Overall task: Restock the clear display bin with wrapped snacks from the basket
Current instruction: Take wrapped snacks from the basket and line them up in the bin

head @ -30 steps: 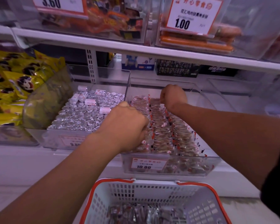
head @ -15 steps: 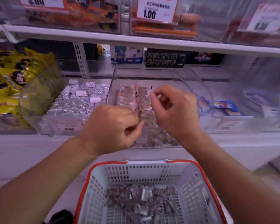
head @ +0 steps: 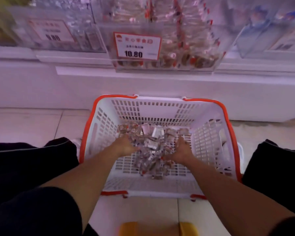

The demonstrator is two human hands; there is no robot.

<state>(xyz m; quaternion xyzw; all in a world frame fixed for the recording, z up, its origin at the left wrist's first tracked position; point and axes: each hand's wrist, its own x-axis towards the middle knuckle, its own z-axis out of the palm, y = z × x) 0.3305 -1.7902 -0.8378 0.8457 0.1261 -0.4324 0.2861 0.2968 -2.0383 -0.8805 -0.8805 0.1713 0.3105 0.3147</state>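
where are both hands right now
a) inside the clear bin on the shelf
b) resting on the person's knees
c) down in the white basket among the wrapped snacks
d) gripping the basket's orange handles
c: the left hand and the right hand are both down inside the white basket, at either side of the pile of wrapped snacks, well below the clear bin on the shelf.

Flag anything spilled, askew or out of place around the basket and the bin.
Nothing stands out. The wrapped snacks lie loose inside the basket, none on the floor; the clear display bin sits square on its shelf.
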